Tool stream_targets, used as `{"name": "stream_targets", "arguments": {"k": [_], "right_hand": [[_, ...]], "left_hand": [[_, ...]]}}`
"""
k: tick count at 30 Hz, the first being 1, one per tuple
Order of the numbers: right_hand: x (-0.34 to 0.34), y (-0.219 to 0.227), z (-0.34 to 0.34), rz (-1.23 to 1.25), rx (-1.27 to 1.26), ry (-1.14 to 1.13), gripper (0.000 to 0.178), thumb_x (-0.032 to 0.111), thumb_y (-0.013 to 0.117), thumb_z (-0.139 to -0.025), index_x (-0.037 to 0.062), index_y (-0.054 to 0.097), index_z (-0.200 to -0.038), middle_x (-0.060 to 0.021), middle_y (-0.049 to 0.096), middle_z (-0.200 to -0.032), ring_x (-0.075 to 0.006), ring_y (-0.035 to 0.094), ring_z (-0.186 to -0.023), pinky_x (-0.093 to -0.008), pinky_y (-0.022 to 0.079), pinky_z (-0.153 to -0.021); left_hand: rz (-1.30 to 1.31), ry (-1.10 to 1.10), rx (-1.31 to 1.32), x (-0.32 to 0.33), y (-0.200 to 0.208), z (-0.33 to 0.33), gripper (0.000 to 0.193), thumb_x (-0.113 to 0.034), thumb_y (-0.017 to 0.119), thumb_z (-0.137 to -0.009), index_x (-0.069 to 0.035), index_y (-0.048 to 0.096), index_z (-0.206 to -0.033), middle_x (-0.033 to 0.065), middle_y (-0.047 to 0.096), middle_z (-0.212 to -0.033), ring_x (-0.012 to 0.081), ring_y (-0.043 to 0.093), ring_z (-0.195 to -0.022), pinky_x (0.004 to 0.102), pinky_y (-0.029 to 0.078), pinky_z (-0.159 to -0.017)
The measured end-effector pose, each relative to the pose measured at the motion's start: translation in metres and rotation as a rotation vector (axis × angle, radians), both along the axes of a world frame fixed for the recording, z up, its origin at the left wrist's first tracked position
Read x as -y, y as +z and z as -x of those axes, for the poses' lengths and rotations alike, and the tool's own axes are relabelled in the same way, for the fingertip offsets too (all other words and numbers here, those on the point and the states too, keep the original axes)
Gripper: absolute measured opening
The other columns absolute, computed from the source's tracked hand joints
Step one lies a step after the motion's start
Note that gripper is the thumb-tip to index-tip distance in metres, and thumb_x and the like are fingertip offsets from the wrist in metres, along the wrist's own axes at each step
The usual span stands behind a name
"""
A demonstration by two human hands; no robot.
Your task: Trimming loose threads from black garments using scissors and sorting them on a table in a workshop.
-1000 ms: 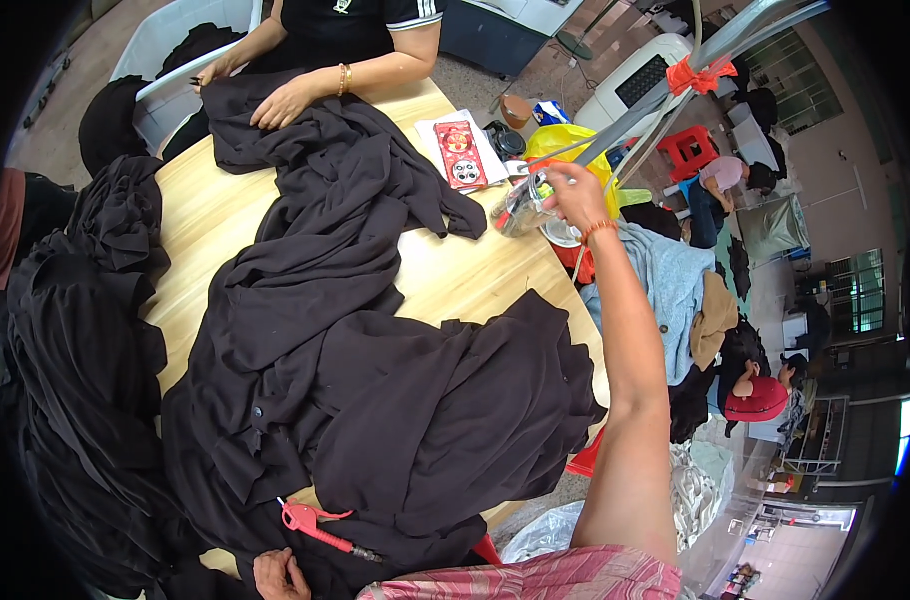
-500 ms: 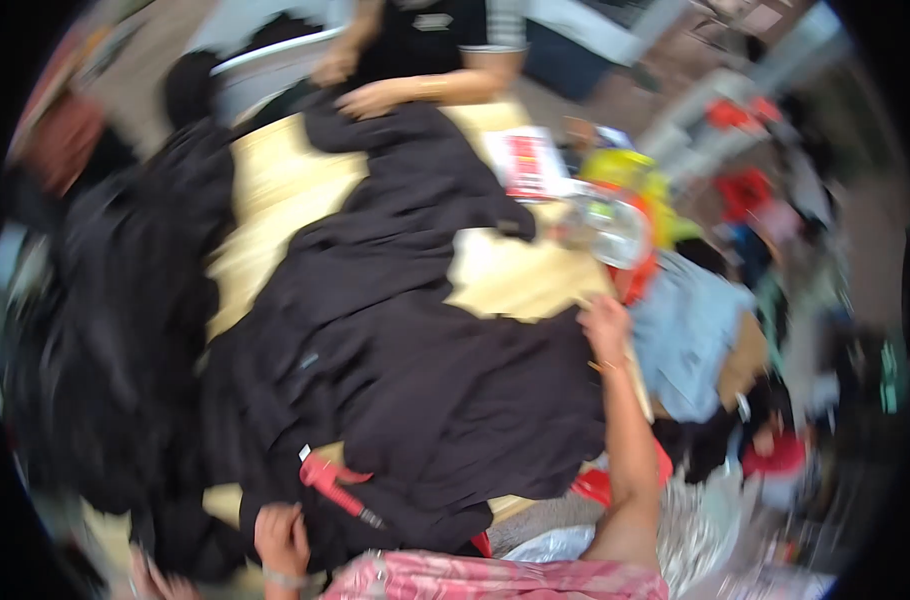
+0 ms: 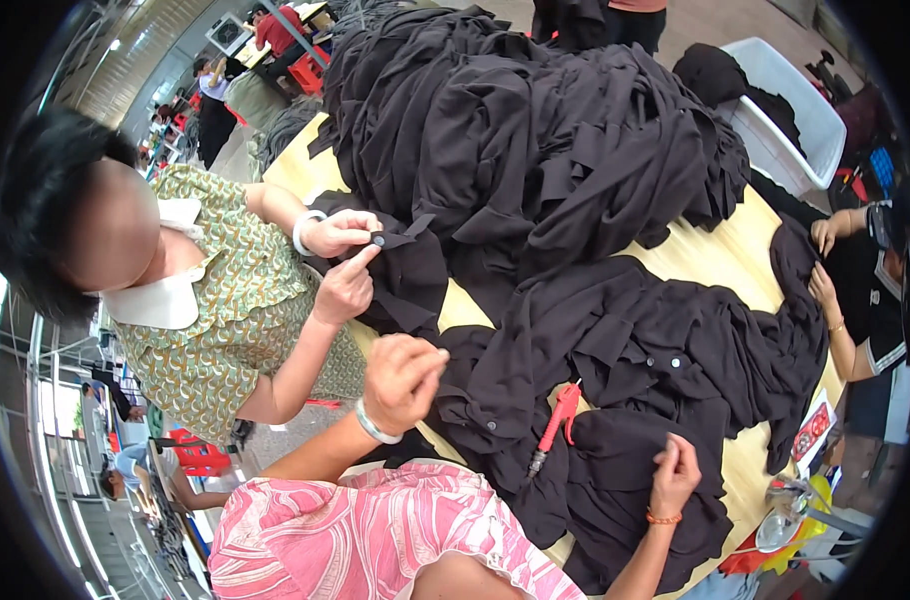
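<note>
My left hand (image 3: 405, 385), with a pale bangle at the wrist, is raised above the table's near edge. Its fingers are curled and the fingertips meet; anything between them is too small to make out. Over the near right part of a black garment (image 3: 615, 460) hovers my right hand (image 3: 675, 472), loosely bent, with thumb and fingers apart and nothing visible in it. Between my hands a red gun-shaped hand tool (image 3: 550, 432) with a lever and metal tip lies on the black cloth. A round grey button (image 3: 493, 425) shows on the garment left of the tool.
A large heap of black garments (image 3: 565, 140) covers the table's far side. At left a co-worker's hands (image 3: 347, 262) hold black cloth with a button. Another person's hands (image 3: 823, 262) touch the garment's right end. A white bin (image 3: 825, 130) stands at far right.
The view has swung left, bringing the heap and the left co-worker into sight. My left hand has risen off the table area; my right hand has left the garment's edge.
</note>
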State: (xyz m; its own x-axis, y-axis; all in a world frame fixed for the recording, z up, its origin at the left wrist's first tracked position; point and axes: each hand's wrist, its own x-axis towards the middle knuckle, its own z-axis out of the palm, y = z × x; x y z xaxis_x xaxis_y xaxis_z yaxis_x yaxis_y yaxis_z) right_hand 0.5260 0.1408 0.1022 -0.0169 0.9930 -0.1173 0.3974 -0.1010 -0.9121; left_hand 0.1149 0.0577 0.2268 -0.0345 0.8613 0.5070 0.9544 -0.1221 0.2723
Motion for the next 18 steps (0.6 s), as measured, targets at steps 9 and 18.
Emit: {"name": "stream_targets", "arguments": {"k": [9,18], "right_hand": [[-0.042,0.063,0.184,-0.395,-0.109,0.458,0.014,-0.002,0.066,-0.085,0.0025,0.068,-0.098,-0.0082,0.063,-0.077,-0.0176,0.061,-0.062,-0.0273,0.047,-0.055],[-0.056,0.088,0.329,-0.290,-0.425,0.641,0.041,0.002,0.065,-0.087,0.0087,0.062,-0.127,-0.0126,0.055,-0.139,-0.0117,0.064,-0.068,-0.0251,0.053,-0.065]], "left_hand": [[-0.014,0.483,-0.248,-0.043,0.023,0.077,0.049,-0.014,0.075,-0.076,-0.008,0.061,-0.122,0.0122,0.057,-0.114,0.0321,0.052,-0.109,0.0431,0.039,-0.091],[0.020,0.470,-0.161,-0.038,0.010,0.089,0.051,-0.013,0.077,-0.074,-0.011,0.061,-0.122,0.0119,0.056,-0.108,0.0329,0.052,-0.102,0.0452,0.040,-0.086]]}}
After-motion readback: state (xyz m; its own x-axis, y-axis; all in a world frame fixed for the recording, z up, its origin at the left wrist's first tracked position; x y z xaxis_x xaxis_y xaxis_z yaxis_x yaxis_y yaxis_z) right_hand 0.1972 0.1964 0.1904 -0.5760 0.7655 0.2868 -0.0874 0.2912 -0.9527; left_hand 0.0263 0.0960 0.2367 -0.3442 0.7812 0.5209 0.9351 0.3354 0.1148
